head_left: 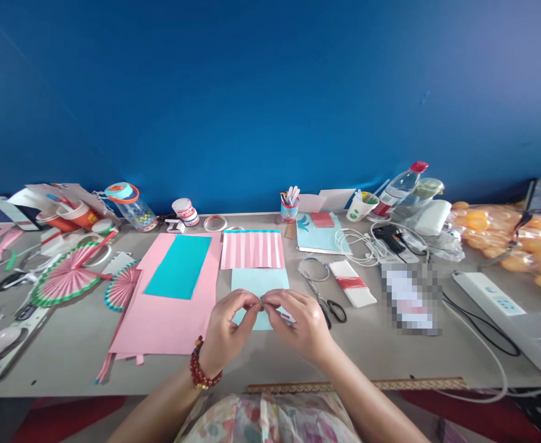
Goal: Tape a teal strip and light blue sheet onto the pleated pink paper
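Note:
My left hand (pixel 233 326) and my right hand (pixel 298 323) meet at their fingertips, both pinched on something too small to make out. A beaded bracelet (pixel 199 369) circles my left wrist. Beneath the fingers lies a light blue paper sheet (pixel 259 280), partly hidden by the hands. Behind it rests a pleated pink paper (pixel 252 249) with a blue top edge. To the left, a teal paper rectangle (pixel 179 266) lies on large pink sheets (pixel 160 329). Just right of my right hand are black-handled scissors (pixel 336 311).
Folded paper fans (pixel 67 274) and paper cups (pixel 77 215) crowd the left side. Along the back stand a water bottle (pixel 132 206), a stick holder (pixel 289 209) and a plastic bottle (pixel 399 191). A power strip (pixel 492 295) and cables lie right. A ruler-like strip (pixel 358 386) edges the table front.

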